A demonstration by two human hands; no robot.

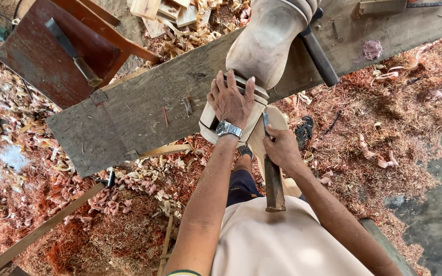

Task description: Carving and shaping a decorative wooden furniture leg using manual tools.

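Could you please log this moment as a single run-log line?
left hand: pressing on carved wooden post | right hand: gripping chisel at post base | support: plank bench

pale tan carved post (264, 43), grey plank (144, 107), reddish-brown shavings (129, 235).

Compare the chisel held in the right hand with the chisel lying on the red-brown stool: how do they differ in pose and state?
The held chisel is gripped by the right hand, its blade against the carved wooden piece; the chisel on the stool lies loose, touched by no hand. The held chisel runs nearly straight up the picture; the other lies diagonally. The held one's blade is mostly hidden; the other's shows fully. Both have wooden handles.
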